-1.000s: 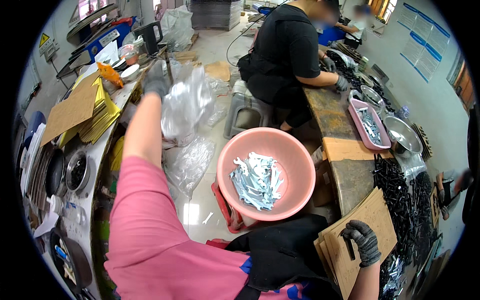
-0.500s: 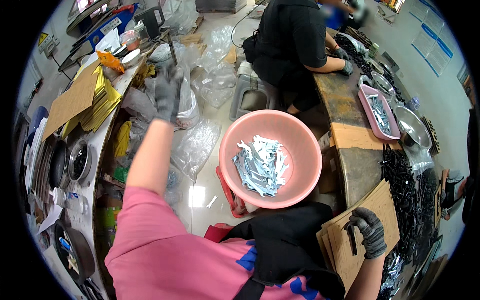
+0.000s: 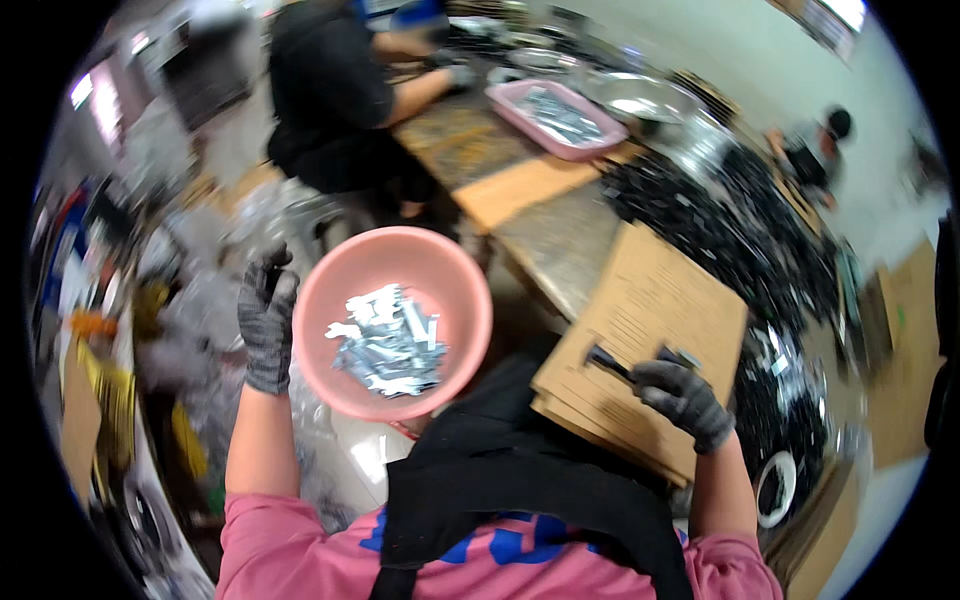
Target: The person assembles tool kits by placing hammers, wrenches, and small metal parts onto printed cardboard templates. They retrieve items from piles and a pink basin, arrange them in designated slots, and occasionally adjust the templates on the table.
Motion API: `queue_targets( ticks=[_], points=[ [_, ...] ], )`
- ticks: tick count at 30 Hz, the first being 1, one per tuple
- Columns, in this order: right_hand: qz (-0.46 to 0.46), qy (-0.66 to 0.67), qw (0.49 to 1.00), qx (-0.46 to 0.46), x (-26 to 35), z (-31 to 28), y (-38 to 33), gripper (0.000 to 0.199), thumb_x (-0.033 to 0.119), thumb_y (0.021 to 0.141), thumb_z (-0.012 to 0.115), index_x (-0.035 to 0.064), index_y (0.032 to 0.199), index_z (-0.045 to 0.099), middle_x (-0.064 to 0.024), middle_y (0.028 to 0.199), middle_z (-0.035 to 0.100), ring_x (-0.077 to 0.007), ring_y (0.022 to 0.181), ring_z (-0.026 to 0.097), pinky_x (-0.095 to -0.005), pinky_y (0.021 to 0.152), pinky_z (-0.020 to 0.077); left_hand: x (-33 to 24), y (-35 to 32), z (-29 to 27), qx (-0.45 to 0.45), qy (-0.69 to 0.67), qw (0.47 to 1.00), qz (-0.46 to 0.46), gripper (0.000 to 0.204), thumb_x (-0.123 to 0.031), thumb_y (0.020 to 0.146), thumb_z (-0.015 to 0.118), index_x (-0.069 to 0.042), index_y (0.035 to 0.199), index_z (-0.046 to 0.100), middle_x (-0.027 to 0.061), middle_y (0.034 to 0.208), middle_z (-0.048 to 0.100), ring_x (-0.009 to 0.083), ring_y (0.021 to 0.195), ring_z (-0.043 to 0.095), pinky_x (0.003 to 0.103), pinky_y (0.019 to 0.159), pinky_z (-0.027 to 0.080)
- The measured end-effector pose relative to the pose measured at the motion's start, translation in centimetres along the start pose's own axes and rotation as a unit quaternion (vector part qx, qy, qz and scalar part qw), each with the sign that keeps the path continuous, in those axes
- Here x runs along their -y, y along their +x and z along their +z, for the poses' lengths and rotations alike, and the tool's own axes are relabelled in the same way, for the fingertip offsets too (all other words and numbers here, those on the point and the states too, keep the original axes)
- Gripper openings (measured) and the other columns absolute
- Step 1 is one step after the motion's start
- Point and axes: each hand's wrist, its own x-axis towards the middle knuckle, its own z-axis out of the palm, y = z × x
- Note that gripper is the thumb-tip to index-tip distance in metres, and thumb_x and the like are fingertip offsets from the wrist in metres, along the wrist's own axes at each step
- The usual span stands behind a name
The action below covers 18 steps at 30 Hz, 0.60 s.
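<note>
My right hand [image 3: 685, 402], in a grey knit glove, is closed on a short black metal rod [image 3: 608, 362] with a thicker end. It hangs over a stack of brown cardboard sheets [image 3: 650, 310]. A small dark and silvery piece [image 3: 680, 355] shows just beyond the fingers; whether it is held is unclear. My left hand [image 3: 266, 322], gloved too, is raised beside the left rim of a pink plastic basin [image 3: 465, 345]. Its fingers are bent but apart, with nothing visible between them. Silvery open-end wrenches [image 3: 390, 345] lie heaped inside the basin.
On the workbench [image 3: 545, 235] at right are a pink tray [image 3: 560, 150] of metal parts, steel bowls [image 3: 650, 100] and a wide pile of black parts [image 3: 700, 220]. A co-worker in black [image 3: 325, 100] sits beyond the basin. Clear plastic bags [image 3: 200, 320] cover the floor at left.
The view has swung right, blurring the picture. My left hand has drawn back from the plastic bags to the basin's side. My right hand still grips the black rod, now over the cardboard.
</note>
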Motion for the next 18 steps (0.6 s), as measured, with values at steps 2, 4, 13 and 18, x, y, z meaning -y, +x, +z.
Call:
queue_targets(
  ticks=[2,4,13,18],
  points=[
    [0.027,0.019,0.999,-0.003,0.4,0.0,-2.3,0.031,0.018,0.078,0.062,0.0064,0.107,0.057,-0.0068,0.091,0.061,-0.0148,0.082,0.057,-0.027,0.074,0.0455,-0.7,-0.7,5.0,0.099,-0.025,0.995,0.009,0.034,-0.007,0.079,0.056,-0.002,0.112,0.049,0.0055,0.102,0.053,0.0135,0.094,0.05,0.026,0.084,0.039],
    [0.033,0.035,0.998,-0.036,-0.9,-0.5,-5.1,0.032,0.017,0.078,0.062,0.007,0.108,0.056,-0.0073,0.094,0.06,-0.0146,0.082,0.058,-0.0271,0.075,0.0461,-1.7,-2.0,10.0,0.198,-0.018,0.98,-0.02,0.034,-0.006,0.077,0.057,-0.002,0.11,0.051,0.006,0.101,0.055,0.0139,0.091,0.051,0.026,0.083,0.04],
    [0.114,0.004,0.963,-0.244,-5.3,-1.7,-17.0,0.031,0.013,0.078,0.061,0.0026,0.107,0.056,-0.0072,0.097,0.06,-0.0164,0.094,0.055,-0.0293,0.083,0.0425,-3.3,-8.8,27.7,0.571,-0.027,0.821,0.008,0.044,-0.011,0.075,0.062,-0.004,0.115,0.047,0.0084,0.097,0.052,0.0149,0.079,0.054,0.027,0.07,0.045],
    [0.135,0.035,0.954,-0.266,-8.0,-2.2,-19.7,0.035,0.02,0.077,0.061,0.0062,0.108,0.056,-0.013,0.096,0.06,-0.0215,0.089,0.058,-0.0314,0.078,0.0452,-5.1,-9.2,32.9,0.621,0.025,0.775,0.11,0.041,-0.01,0.074,0.062,-0.004,0.113,0.049,0.0052,0.087,0.055,0.011,0.067,0.053,0.026,0.062,0.044]
  ],
)
